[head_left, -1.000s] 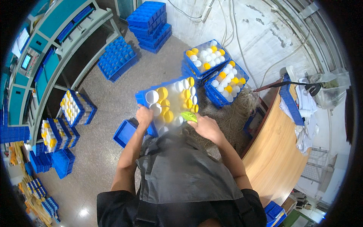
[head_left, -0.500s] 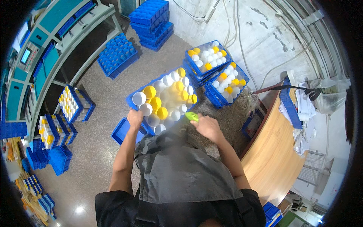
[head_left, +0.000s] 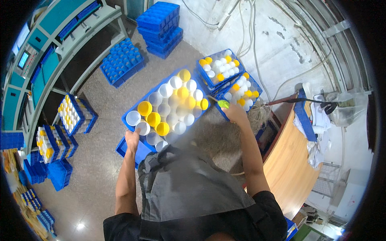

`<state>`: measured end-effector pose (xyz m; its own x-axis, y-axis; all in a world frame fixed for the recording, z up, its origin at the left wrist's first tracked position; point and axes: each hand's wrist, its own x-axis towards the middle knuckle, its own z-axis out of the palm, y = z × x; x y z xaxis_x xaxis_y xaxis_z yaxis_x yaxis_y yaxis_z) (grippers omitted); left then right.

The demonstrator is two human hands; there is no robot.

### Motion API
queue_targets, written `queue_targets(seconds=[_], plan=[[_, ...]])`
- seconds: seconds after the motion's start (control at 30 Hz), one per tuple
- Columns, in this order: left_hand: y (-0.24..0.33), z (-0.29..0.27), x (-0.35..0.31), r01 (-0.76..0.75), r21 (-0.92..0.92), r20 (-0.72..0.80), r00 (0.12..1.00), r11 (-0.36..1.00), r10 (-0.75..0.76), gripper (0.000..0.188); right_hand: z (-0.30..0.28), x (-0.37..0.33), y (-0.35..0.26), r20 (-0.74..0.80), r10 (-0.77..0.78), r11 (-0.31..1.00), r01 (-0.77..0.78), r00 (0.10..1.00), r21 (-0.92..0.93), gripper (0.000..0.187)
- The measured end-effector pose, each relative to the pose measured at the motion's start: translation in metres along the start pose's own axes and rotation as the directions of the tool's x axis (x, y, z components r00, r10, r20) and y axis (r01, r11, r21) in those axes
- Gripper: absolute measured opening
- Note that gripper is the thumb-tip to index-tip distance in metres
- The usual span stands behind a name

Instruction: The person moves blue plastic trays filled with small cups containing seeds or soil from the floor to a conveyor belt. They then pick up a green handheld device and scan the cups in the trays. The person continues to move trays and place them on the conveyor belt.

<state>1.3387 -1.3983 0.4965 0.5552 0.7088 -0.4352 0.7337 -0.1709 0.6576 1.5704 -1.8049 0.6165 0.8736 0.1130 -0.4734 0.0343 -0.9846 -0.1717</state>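
A blue crate full of upright, open-mouthed white and yellow tubes is in front of me, tilted. My left hand is closed on its near left corner, beside a white tube. My right hand is wrapped round a bright green hand tool with a thin stem pointing at the crate's right end. A haze blurs the tubes in the middle and right of the crate. Partly hidden under the crate's near left side is another blue crate.
Two stacks of blue crates with tubes stand by the wall. Empty-looking blue crates are piled at the back. More filled crates stand left, near a teal machine. A wooden table is on my right.
My right hand has moved right and away from me with the green tool. The crate, with my left hand on it, has shifted left in view.
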Motion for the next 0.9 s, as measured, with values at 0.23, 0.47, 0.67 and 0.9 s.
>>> queue_targets(seconds=[0.23,0.47,0.67,0.9], plan=[[0.0,-0.026,0.027,0.034,-0.133,0.018,0.999,0.99,-0.032,0.033,-0.023,0.017,-0.053,0.274,0.015,0.999,-0.005,0.962,-0.037,0.053],[-0.015,-0.051,0.078,0.074,-0.164,-0.01,0.997,0.984,-0.077,0.037,-0.027,0.023,-0.123,0.206,-0.082,0.99,0.103,0.975,-0.095,0.055],[-0.033,-0.062,0.121,0.117,-0.288,-0.087,0.985,0.95,-0.147,0.039,-0.028,0.026,-0.183,0.38,-0.136,0.984,0.17,0.915,-0.056,0.053],[-0.029,-0.096,0.145,0.257,-0.27,-0.153,0.94,0.928,-0.305,0.04,-0.005,0.024,-0.256,0.312,-0.294,0.92,0.356,0.903,-0.164,0.053]])
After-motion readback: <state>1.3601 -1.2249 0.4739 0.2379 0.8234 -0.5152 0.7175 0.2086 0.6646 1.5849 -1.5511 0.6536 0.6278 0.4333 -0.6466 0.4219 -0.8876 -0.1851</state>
